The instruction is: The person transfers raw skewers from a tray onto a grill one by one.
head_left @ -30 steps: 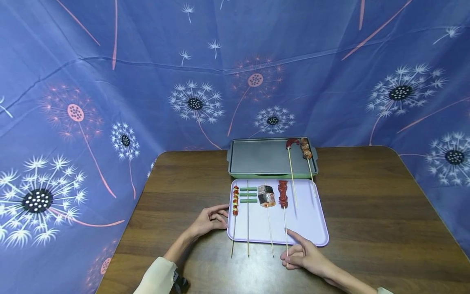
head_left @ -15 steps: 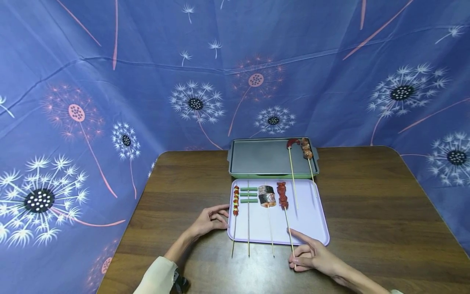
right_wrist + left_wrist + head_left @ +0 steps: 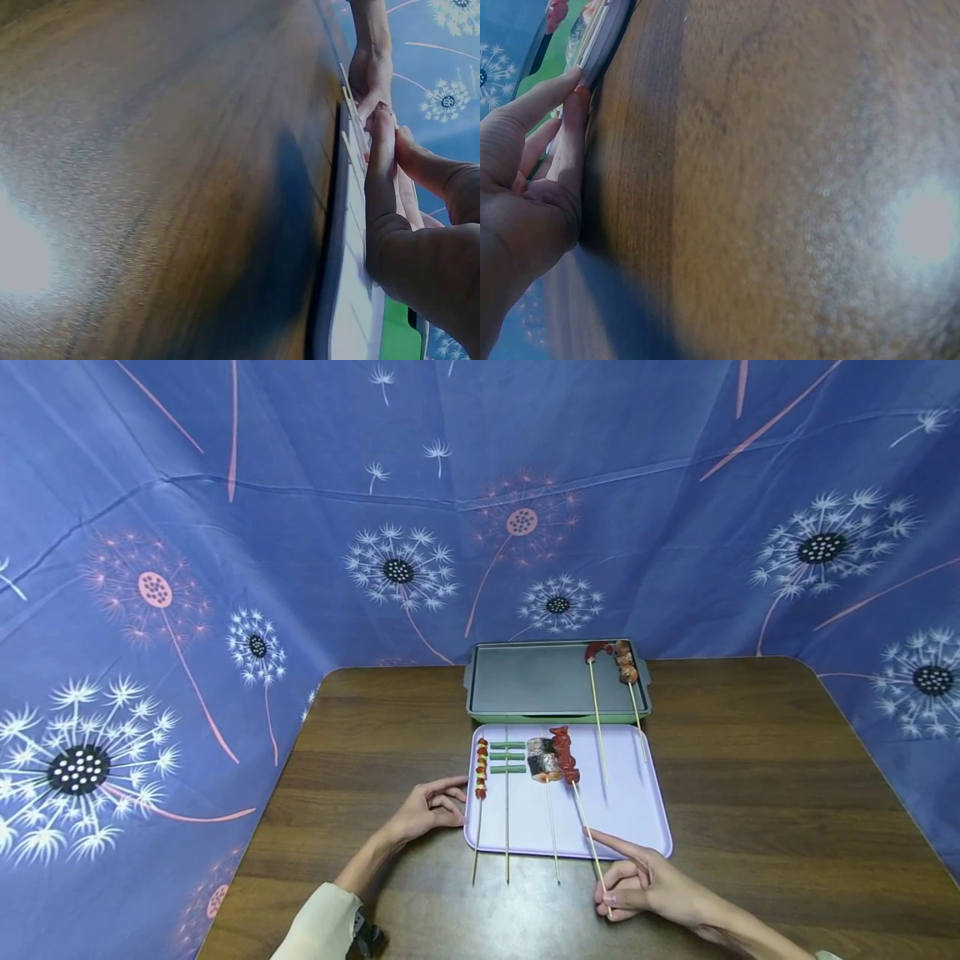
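Note:
My right hand [image 3: 637,881] pinches the lower end of a skewer of red meat chunks [image 3: 565,756], its index finger extended along the stick. The skewer slants up to the left over the lilac tray [image 3: 622,818], and its meat overlaps the edge of a fish-steak skewer [image 3: 538,764]. At the tray's left edge, my left hand [image 3: 423,814] touches the rim with relaxed fingers; the left wrist view shows its fingertips right at the rim. Beside it lie a red-and-yellow vegetable skewer [image 3: 481,772] and a skewer of green stalks [image 3: 507,757]. In the right wrist view, the held stick is mostly hidden.
Behind the tray stands a grey griddle pan [image 3: 532,681] with a green base. A skewer with a curved dark red piece [image 3: 596,650] and a browned meat skewer [image 3: 626,664] lie on its right side, sticks reaching over the tray. A blue patterned cloth [image 3: 480,568] hangs behind the wooden table [image 3: 765,777].
The red meat skewer has tilted, its meat end swinging left to the fish skewer. The right hand has shifted slightly right and toward the near edge. The left hand stays in place.

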A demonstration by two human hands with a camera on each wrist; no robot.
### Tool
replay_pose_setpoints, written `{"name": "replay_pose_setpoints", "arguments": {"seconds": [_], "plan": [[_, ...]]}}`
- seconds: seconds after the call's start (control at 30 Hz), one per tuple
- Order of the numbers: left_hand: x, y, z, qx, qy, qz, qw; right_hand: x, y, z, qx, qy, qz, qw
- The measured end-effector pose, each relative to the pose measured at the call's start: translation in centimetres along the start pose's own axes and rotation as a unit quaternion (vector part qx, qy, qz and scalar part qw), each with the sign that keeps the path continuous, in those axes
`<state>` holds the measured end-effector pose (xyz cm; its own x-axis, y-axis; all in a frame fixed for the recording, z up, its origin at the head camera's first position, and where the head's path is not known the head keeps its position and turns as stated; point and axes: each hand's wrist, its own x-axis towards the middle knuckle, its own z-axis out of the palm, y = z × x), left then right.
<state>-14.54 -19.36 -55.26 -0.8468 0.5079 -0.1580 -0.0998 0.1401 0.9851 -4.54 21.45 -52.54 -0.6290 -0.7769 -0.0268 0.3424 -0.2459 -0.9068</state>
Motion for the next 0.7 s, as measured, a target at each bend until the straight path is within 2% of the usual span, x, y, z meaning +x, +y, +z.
{"name": "replay_pose_setpoints", "arguments": {"seconds": [0.37, 0.7], "plan": [[0.0, 0.1, -0.1, 0.003, 0.003, 0.000, 1.0000, 0.9, -1.3, 0.0, 0.006, -0.025, -0.004, 1.000], [-0.1, -0.2, -0.1, 0.003, 0.002, -0.006, 1.0000, 1.7, -2.5, 0.1, 0.000, -0.041, -0.026, 0.999]]}}
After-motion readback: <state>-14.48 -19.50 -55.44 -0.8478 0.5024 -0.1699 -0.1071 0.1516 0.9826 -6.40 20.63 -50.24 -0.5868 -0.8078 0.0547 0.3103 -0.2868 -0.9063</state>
